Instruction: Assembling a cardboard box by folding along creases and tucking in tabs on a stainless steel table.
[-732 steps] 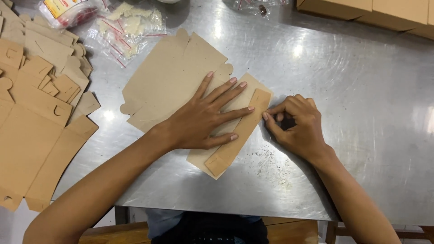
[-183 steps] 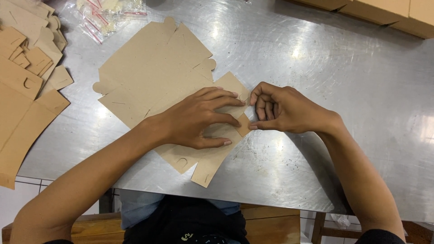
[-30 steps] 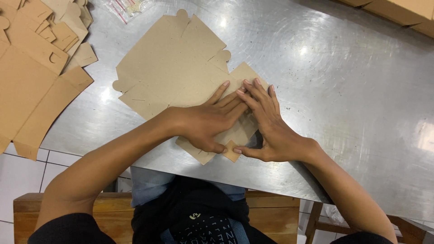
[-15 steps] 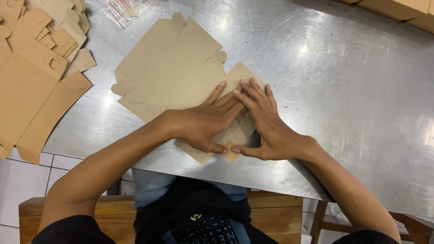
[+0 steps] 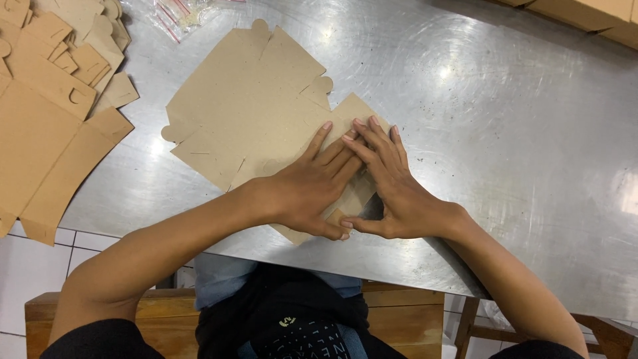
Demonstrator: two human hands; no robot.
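Since half a second ago both hands have slid slightly toward the far side of the folded strip, and the fingertips now overlap more closely; the cardboard itself has barely shifted.

The left hand (image 5: 307, 189) lies flat and spread on the cardboard blank (image 5: 249, 123), its fingers pointing far-right, thumb stretched along the near edge. The right hand (image 5: 392, 183) is also flat and open, its fingers (image 5: 372, 136) laid beside and partly over the left fingertips, thumb meeting the left thumb near the table's front edge. Neither hand grips anything; both press down.

The blank rests on the steel table (image 5: 518, 153), near the front edge and left of centre. Its folded strip runs from near-left under the palms to far-right, ending in a corner just past the fingertips; the wide, scalloped flaps fan toward the far left.

To do this pressing well, it seems best to keep the palms low and flat, push along the crease rather than across it, and hold the wide panel still so the fold stays straight.

A stack of blanks (image 5: 46, 126) sits at the far left, well apart.
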